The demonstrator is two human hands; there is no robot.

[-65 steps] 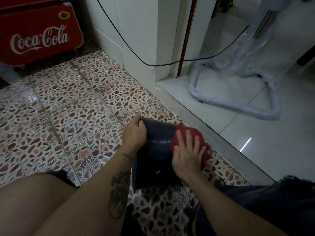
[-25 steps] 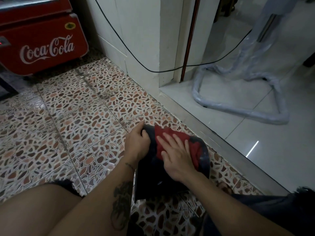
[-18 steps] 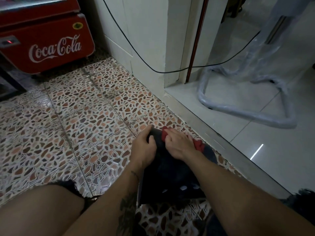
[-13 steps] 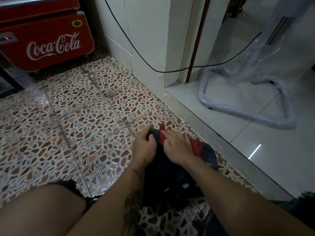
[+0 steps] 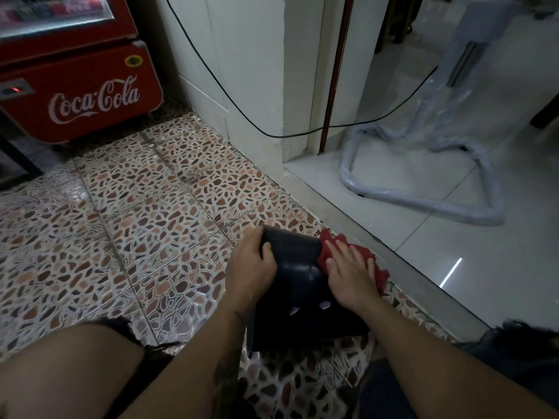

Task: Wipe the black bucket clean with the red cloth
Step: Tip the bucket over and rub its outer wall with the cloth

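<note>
Both of my hands are on the black plastic bucket (image 5: pixel 295 267), which lies tipped over on the pebble-patterned floor tiles (image 5: pixel 151 222) between my knees, its smooth wall faintly glossy. My left hand (image 5: pixel 252 267) grips the bucket's far left edge, fingers curled over it. My right hand (image 5: pixel 351 275) lies flat with its fingers straight and slightly spread, pressing the crumpled red cloth (image 5: pixel 367 254) against the bucket's right side; the cloth's ragged edges stick out past my fingertips and palm.

Just to the right of the bucket a grey threshold strip (image 5: pixel 378 267) runs diagonally, with shiny pale floor tiles (image 5: pixel 453 252) beyond it. A bent tubular frame wrapped in clear plastic film (image 5: pixel 423 204) stands on them, far right. A thin black cable (image 5: pixel 211 74) sags across the white wall corner (image 5: pixel 257 86) ahead of me. At the far left is a red Coca-Cola cooler (image 5: pixel 81 89) with white lettering.
</note>
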